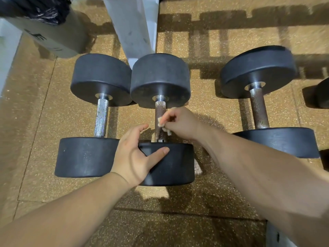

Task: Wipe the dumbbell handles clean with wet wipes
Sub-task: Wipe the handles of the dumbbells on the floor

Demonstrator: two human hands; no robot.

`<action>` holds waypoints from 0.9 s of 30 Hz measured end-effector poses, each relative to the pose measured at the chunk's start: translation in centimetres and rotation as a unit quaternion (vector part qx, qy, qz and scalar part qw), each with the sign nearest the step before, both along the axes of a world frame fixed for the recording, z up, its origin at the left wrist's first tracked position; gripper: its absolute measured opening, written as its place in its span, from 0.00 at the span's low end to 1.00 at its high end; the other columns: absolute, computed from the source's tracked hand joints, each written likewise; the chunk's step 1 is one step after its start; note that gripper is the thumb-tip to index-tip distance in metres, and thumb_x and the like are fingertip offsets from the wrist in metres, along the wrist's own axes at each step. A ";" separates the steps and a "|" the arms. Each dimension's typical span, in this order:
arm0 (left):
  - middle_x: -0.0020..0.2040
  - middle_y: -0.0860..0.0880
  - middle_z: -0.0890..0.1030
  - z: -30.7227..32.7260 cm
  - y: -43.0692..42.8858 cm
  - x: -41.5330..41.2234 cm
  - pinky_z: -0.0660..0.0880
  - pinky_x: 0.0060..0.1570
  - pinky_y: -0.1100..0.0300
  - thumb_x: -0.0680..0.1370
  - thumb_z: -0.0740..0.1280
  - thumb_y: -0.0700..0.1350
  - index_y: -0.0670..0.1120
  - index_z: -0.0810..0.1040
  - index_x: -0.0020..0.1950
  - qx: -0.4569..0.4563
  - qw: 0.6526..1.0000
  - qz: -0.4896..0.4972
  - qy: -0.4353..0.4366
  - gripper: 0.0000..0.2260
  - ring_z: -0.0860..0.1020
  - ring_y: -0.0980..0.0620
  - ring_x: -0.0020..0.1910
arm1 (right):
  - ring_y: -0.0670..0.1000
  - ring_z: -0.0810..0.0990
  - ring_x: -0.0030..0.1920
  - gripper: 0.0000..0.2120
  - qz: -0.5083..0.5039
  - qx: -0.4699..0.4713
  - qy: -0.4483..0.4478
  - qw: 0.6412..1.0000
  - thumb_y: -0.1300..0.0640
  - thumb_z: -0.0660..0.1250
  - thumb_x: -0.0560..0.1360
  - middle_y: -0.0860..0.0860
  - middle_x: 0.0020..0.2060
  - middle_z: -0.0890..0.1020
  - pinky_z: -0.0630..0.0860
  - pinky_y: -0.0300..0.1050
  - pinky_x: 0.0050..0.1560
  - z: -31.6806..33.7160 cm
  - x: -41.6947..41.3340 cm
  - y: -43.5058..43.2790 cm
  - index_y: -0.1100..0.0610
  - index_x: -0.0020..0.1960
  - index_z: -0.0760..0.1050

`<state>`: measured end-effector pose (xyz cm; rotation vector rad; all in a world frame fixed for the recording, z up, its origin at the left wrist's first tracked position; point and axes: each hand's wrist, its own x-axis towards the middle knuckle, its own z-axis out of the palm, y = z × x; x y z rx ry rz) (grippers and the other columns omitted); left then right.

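Note:
Three black dumbbells lie on the speckled rubber floor. The middle dumbbell [160,79] has a brownish knurled handle [159,113]. My right hand [181,123] pinches a small crumpled wet wipe [162,123] against the right side of that handle. My left hand [135,154] grips the near head [174,164] of the middle dumbbell, thumb on its top and fingers over its inner edge. The left dumbbell [99,81] has a shiny silver handle [101,118]. The right dumbbell [258,72] has a dull brown handle [259,109].
A grey metal frame leg [135,29] stands just behind the middle dumbbell. A grey bin with a black bag [46,29] is at the back left. Part of another black dumbbell [323,95] shows at the right edge. A grey frame piece [277,236] sits at the bottom right.

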<state>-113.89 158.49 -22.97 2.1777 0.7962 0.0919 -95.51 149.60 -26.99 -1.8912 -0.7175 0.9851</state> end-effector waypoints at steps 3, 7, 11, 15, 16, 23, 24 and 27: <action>0.66 0.56 0.73 -0.1 0.1 -0.1 0.63 0.67 0.61 0.66 0.69 0.70 0.53 0.72 0.70 -0.009 1.000 0.004 0.006 0.37 0.69 0.57 0.68 | 0.38 0.80 0.32 0.12 -0.127 0.034 -0.017 0.991 0.65 0.68 0.75 0.44 0.41 0.83 0.72 0.30 0.36 -0.4 0.8 1.3 0.50 0.39 0.82; 0.67 0.56 0.73 0.0 0.1 -0.1 0.63 0.68 0.61 0.66 0.68 0.71 0.54 0.71 0.71 -0.009 1.000 0.001 0.012 0.38 0.68 0.57 0.69 | 0.38 0.79 0.37 0.11 -0.138 0.016 -0.054 0.989 0.63 0.68 0.75 0.43 0.43 0.81 0.70 0.28 0.41 -0.7 0.3 1.0 0.50 0.39 0.83; 0.67 0.56 0.73 0.3 0.0 -0.1 0.64 0.68 0.59 0.66 0.68 0.71 0.55 0.71 0.70 -0.004 1.000 -0.004 0.015 0.37 0.69 0.56 0.69 | 0.37 0.82 0.48 0.07 -0.052 -0.013 0.036 0.998 0.61 0.71 0.74 0.44 0.45 0.85 0.73 0.28 0.49 -0.7 -0.4 -0.8 0.52 0.41 0.86; 0.68 0.57 0.73 0.3 0.0 -0.1 0.63 0.71 0.58 0.66 0.69 0.70 0.56 0.70 0.71 -0.007 1.000 0.004 0.020 0.36 0.68 0.57 0.70 | 0.41 0.82 0.37 0.07 -0.130 0.050 0.099 0.985 0.64 0.72 0.73 0.51 0.40 0.87 0.75 0.31 0.38 -0.8 0.3 0.5 0.55 0.44 0.86; 0.68 0.57 0.73 0.4 0.0 -0.1 0.63 0.71 0.60 0.65 0.69 0.69 0.57 0.70 0.70 -0.008 1.000 0.006 0.018 0.36 0.68 0.58 0.70 | 0.41 0.80 0.34 0.06 -0.162 0.064 0.103 0.979 0.65 0.72 0.73 0.51 0.38 0.86 0.74 0.31 0.36 -0.7 0.4 1.0 0.56 0.46 0.85; 0.67 0.59 0.74 0.2 0.1 -0.2 0.64 0.71 0.59 0.67 0.71 0.68 0.60 0.69 0.68 -0.019 1.000 0.003 0.019 0.33 0.69 0.59 0.70 | 0.40 0.79 0.34 0.11 -0.102 0.041 0.158 0.981 0.67 0.70 0.73 0.45 0.40 0.86 0.75 0.36 0.41 -1.9 -0.4 -0.7 0.53 0.42 0.85; 0.66 0.59 0.74 0.2 0.1 -0.2 0.64 0.71 0.59 0.67 0.71 0.67 0.59 0.70 0.68 -0.019 1.000 0.004 0.017 0.32 0.69 0.59 0.70 | 0.38 0.79 0.34 0.12 -0.083 0.028 0.157 0.984 0.68 0.69 0.73 0.43 0.40 0.86 0.74 0.34 0.41 -1.8 -0.4 -0.8 0.52 0.41 0.85; 0.65 0.60 0.74 0.3 0.0 -0.2 0.66 0.70 0.58 0.67 0.72 0.65 0.59 0.71 0.67 -0.017 1.000 0.004 0.013 0.31 0.70 0.60 0.69 | 0.38 0.79 0.32 0.09 -0.095 0.050 0.181 0.977 0.69 0.69 0.74 0.46 0.38 0.85 0.73 0.32 0.34 -1.0 0.3 0.0 0.58 0.43 0.85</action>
